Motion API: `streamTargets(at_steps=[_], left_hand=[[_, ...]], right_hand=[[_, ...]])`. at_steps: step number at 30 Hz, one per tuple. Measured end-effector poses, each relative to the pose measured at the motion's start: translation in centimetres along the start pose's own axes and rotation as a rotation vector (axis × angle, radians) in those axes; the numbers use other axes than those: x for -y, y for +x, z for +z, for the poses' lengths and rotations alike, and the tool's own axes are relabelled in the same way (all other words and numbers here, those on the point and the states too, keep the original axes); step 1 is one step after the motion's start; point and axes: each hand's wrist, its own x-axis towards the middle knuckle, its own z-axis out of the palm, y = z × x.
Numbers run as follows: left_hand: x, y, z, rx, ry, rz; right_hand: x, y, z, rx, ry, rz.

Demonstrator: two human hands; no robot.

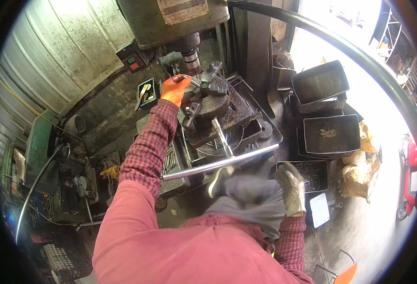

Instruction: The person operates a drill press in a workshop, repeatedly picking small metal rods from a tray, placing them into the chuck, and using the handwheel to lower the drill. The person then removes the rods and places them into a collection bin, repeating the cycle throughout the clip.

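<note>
The green drill press [180,21] towers at twelve o'clock over a swarf-black vise [213,106]. The left hand [175,88], orange-gloved, has its grip closed on a small metal piece [194,81] just below the chuck [191,60]. At four o'clock the right hand [291,187], grey-gloved, rests on the knee, grip loosely curled, holding nothing. Gloved fingers that near the spindle could snag. Steel bins [319,83] crowd two o'clock; corrugated wall [52,52] at ten.
</note>
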Motion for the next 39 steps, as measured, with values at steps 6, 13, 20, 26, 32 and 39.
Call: streamTargets(at_steps=[6,13,20,26,32,39], left_hand=[[-1.2,-2.8,-5.7,-0.13,-0.312,-0.115],[-1.0,-10.6,-9.6,-0.092,-0.552,-0.338],[-2.5,-6.5,-5.1,-0.043,-0.329,-0.134],[-1.7,-2.4,-1.1,0.059,-0.112,0.049],[-0.8,-0.6,0.2,0.016,-0.046,-0.092],[-1.3,-1.5,1.2,0.036,0.193,0.018]], right_hand=[[-7.0,4.5,6.8,0.152,0.586,0.499],[-0.4,5.2,14.0,0.116,0.73,0.067],[9.4,-2.0,22.9,0.71,-0.646,-0.347],[4.8,-2.8,24.6,0.876,-1.243,-0.898],[2.1,-1.8,22.2,0.855,-1.292,-0.93],[2.3,-1.6,22.4,0.904,-1.365,-0.911]])
